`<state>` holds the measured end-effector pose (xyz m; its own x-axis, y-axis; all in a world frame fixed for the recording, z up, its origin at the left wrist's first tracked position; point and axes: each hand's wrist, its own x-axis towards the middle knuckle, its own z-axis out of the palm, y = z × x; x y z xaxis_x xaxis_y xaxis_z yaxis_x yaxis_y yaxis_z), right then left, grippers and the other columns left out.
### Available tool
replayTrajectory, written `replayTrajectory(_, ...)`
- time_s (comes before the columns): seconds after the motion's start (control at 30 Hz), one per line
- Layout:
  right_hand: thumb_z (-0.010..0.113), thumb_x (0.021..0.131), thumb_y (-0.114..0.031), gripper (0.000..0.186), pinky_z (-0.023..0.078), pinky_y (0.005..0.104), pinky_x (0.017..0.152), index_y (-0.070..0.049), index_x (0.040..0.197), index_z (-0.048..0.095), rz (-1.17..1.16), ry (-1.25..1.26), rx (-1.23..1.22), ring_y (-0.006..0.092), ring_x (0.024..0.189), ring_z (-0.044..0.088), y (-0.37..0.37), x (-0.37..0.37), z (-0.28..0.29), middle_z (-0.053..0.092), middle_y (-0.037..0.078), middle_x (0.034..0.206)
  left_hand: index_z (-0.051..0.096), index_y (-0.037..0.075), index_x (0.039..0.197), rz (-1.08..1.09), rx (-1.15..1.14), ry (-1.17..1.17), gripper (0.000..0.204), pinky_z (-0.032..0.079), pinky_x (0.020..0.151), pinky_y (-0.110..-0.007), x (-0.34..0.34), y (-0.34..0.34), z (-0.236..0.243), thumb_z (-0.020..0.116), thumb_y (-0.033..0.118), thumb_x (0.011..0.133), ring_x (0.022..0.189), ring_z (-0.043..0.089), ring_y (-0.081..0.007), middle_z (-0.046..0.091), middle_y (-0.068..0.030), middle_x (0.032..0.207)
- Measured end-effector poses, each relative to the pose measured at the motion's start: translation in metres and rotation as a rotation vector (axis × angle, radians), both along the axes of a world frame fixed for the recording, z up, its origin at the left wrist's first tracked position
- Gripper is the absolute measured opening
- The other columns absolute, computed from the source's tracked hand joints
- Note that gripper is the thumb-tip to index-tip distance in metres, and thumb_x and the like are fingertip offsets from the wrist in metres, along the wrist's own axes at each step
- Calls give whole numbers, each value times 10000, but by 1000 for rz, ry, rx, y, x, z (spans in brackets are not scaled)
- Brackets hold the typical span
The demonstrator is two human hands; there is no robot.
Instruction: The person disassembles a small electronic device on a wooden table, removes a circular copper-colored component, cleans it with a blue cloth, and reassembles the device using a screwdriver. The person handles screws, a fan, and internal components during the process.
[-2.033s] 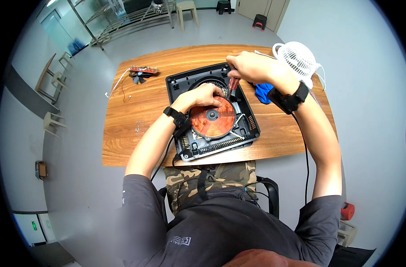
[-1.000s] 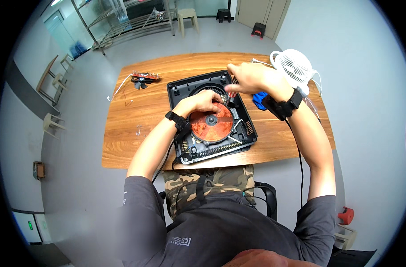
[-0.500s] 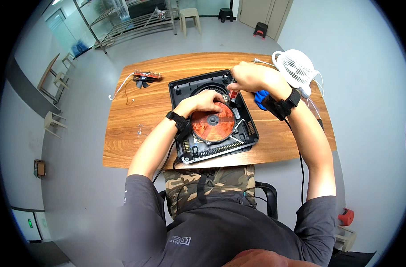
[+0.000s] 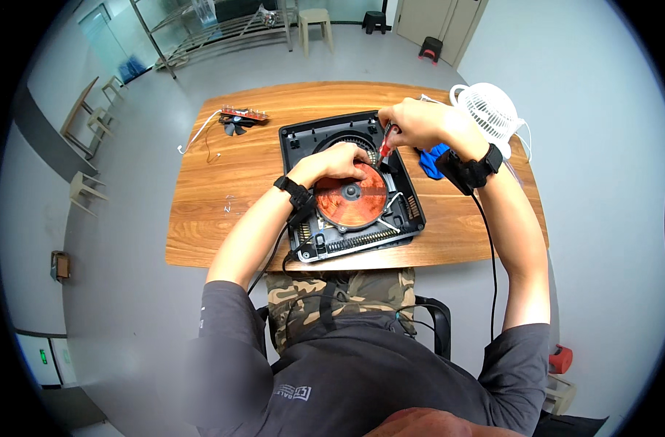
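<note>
An opened black appliance housing [image 4: 292, 153] lies on the wooden table, with a round copper coil [image 4: 347, 209] inside it and white wires beside the coil. My left hand [image 4: 341, 160] has its fingers curled on the coil's upper edge, thumb on the winding. My right hand [image 4: 412, 122] grips a red-handled screwdriver [image 4: 388, 143] held steeply just beyond the coil's upper right edge. Its tip is too small to make out.
On the wooden table [image 4: 201, 233], a circuit board [image 4: 246, 113] with a small fan [image 4: 234, 125] sits back left, small loose parts lie left, and a white fan [image 4: 487, 113] and blue cloth [image 4: 432, 164] lie right. Black cables hang from both wrists.
Both hands stay at the coil. My right hand and the screwdriver have shifted and tilted slightly; the whole view moves a little as the head moves.
</note>
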<state>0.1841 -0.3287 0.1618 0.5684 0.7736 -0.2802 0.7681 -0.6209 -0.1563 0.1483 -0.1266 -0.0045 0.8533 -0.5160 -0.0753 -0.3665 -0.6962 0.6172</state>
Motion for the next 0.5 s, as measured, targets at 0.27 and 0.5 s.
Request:
replayTrajectory(0.27,673,950,-359,432,568,421,568,39,797,745,-115,19,-9,275,569,692,18,-15,8,654,163,574,711,10,1196,-6,-28,-5,462,521,946,-409,-2,0,-3,789,275,826,1063,678,-340,714,-211,1116)
replayTrajectory(0.5,673,929,-379,430,572,421,624,36,835,735,-121,-62,88,315,628,703,10,-3,-10,673,195,643,713,6,1191,-21,5,-42,420,527,938,-414,-2,-1,2,755,263,861,1051,686,-340,721,-213,1110)
